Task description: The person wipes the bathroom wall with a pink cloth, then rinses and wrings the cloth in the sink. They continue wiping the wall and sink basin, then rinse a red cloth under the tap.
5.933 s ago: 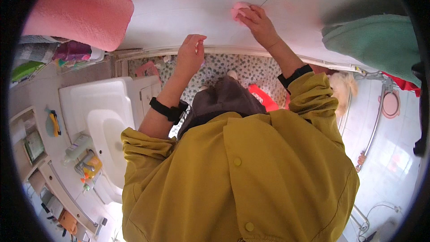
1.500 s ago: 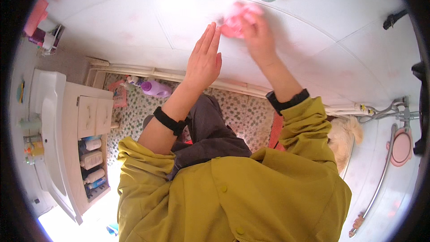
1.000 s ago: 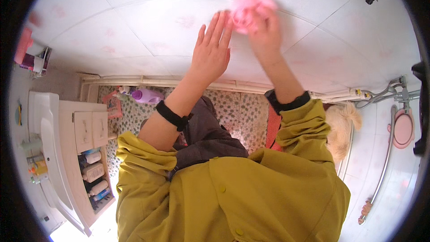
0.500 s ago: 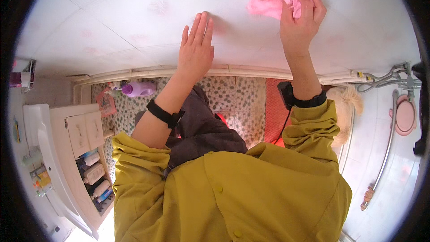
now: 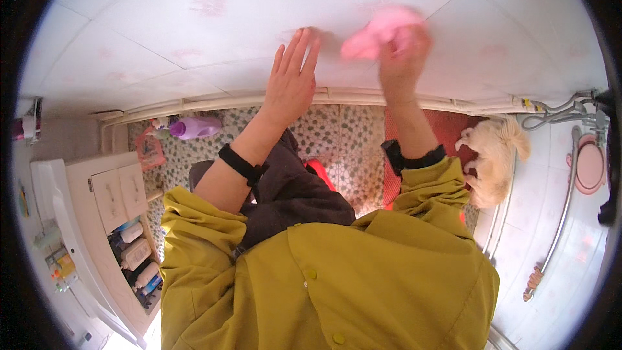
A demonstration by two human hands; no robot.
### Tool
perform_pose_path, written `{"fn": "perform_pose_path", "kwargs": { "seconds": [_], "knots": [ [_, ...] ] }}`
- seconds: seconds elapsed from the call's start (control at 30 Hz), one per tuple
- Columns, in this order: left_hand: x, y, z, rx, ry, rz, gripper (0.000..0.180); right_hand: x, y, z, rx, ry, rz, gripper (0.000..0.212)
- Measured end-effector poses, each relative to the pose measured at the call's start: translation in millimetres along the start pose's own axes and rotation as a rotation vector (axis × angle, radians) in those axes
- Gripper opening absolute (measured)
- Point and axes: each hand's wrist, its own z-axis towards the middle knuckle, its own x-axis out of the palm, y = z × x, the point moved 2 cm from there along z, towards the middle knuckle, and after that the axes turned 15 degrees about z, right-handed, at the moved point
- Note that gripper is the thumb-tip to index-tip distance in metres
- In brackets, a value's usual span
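Note:
A pink cloth [image 5: 382,29] is bunched in my right hand [image 5: 405,61], which presses it against the white tiled wall [image 5: 214,32]. Both the cloth and the fingers around it are smeared by motion. To the left, my left hand [image 5: 291,81] rests with stretched, slightly parted fingers at the same wall, its fingertips by the surface and nothing in it. Faint pink patterns mark the tiles.
Pipes [image 5: 227,102] run along the wall's foot. A purple bottle [image 5: 194,128] lies on the pebble-patterned floor. A light-furred dog [image 5: 495,155] is by the red mat [image 5: 447,131]. At left stands a sink cabinet [image 5: 116,188] with bottles; at right hang a hose [image 5: 564,214] and pink basin [image 5: 589,167].
My right hand has swept the pink cloth left and slightly down the wall, toward my left hand. My left hand has shifted slightly right, its fingers a little more spread. More of the dog shows.

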Motion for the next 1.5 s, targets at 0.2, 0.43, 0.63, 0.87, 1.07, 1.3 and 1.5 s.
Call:
{"fn": "perform_pose_path", "kwargs": {
  "seconds": [0.2, 0.43, 0.63, 0.87, 1.07, 1.3, 1.5],
  "knots": [
    [9.1, -13.4, 10.0, 0.054, 0.004, 0.017, 0.064, 1.4, 6.8, 11.4, -0.009, -0.104, 0.071, 0.021],
    [36.4, 1.3, -14.2, 0.014, 0.105, 0.071, 0.063, 65.0, -15.9, -96.6, 0.31, 0.293, 0.302, 0.013],
    [-0.6, 16.4, -4.6, -0.052, -0.034, 0.033, 0.061, 60.6, 60.0, -3.2, 0.058, -0.062, 0.327, 0.017],
    [48.0, 49.6, -55.8, -0.057, 0.158, 0.064, 0.059, 125.4, 25.8, -109.8, 0.181, 0.264, 0.407, 0.019],
    [45.9, 63.4, -74.1, -0.145, 0.093, 0.03, 0.059, 137.6, 50.7, -102.9, 0.18, 0.228, 0.447, 0.021],
    [37.3, 78.2, -57.7, -0.11, -0.015, 0.022, 0.06, 149.3, 46.6, -95.3, -0.132, 0.307, 0.32, 0.033],
    [68.2, 100.0, -100.8, -0.168, 0.106, 0.081, 0.059, 168.8, 44.7, -127.7, 0.081, 0.419, 0.389, 0.028]
  ]
}}
